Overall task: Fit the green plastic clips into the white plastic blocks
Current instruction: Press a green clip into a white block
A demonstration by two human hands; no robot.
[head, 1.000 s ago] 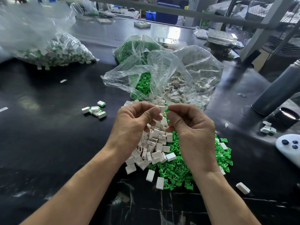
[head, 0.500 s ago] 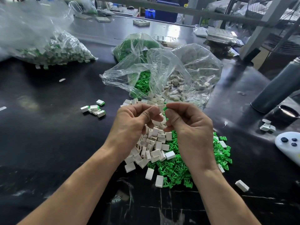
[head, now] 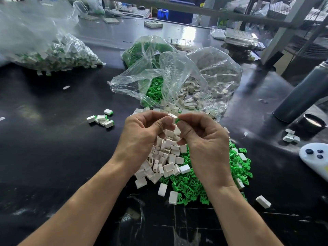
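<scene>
Left hand: the left hand (head: 142,134) is curled, its grip pinching a white block (head: 172,115) between thumb and fingers, raised above the heaps.
Right hand: the right hand (head: 204,137) is curled too, its grip pinching a green clip (head: 177,120) at the block's right end; clip and block touch, though how far the clip sits inside is hard to tell.
Loose blocks: a pile of white blocks (head: 165,157) lies on the dark surface (head: 53,157) right under both hands.
Loose clips: a heap of green clips (head: 191,189) lies just beside that pile, to its right and nearer the person, partly hidden by the right wrist.
Fitted pieces: a small cluster of finished blocks (head: 101,118) with green ends lies left of the hands, well apart from the piles.
Bags behind: an open clear bag (head: 177,77) holding clips and blocks stands just beyond the hands; its mouth spills toward the pile.
Far left: a full bag of fitted blocks (head: 53,54) rests near the surface's left edge.
Right side: a grey cylinder (head: 301,96), a dark cup (head: 312,123), a few stray blocks (head: 291,137) and a white controller (head: 316,157) crowd the right edge.
Open room: bare dark surface stretches left of the forearms and in front of the person.
</scene>
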